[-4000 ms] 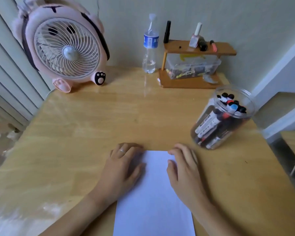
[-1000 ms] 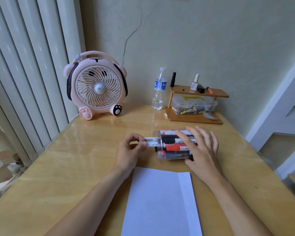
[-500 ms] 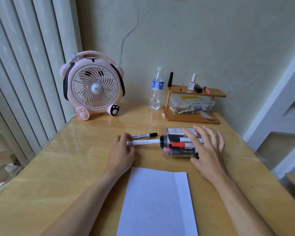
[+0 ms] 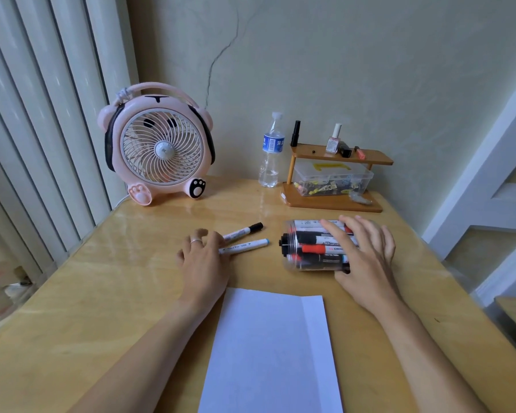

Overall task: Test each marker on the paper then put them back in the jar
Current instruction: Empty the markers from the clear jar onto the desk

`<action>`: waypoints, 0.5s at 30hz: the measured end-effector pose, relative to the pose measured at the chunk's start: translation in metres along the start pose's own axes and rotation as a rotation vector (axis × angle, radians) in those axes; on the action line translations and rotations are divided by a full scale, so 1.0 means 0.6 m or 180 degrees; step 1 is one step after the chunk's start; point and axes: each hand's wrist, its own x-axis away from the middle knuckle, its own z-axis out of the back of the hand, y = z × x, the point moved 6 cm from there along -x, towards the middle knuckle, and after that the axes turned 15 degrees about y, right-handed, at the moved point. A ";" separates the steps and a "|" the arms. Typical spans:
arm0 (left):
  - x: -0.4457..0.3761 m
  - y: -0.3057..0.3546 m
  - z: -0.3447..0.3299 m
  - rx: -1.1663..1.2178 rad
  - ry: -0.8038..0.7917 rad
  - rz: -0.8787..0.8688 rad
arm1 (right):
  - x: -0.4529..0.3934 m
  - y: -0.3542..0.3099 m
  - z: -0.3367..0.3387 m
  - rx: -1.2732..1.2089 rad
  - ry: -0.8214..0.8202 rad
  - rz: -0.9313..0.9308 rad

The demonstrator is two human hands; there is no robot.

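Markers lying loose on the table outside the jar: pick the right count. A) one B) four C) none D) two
D: two markers lie side by side left of the jar, a black-capped marker and a blue-capped marker, both under the fingers of the left hand. The jar lies on its side, mouth toward them, with the right hand resting on it.

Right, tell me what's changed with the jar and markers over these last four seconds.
The jar, upright at the right before, now lies on its side, mouth leftward, under the right hand. Two markers are out: the black-capped marker and blue-capped marker lie on the table, the left hand resting on their ends. The paper is unmarked as before.
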 end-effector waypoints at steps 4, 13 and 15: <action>0.002 0.055 0.024 0.1372 0.0092 -0.0615 | -0.010 -0.027 0.005 -0.0034 -0.0062 0.0219; 0.043 0.117 -0.005 0.3531 -0.1445 0.1196 | -0.043 -0.067 0.048 0.0080 -0.0001 0.0558; 0.038 0.124 -0.005 0.3575 -0.1415 0.1360 | -0.048 -0.067 0.046 0.0036 -0.0045 0.0519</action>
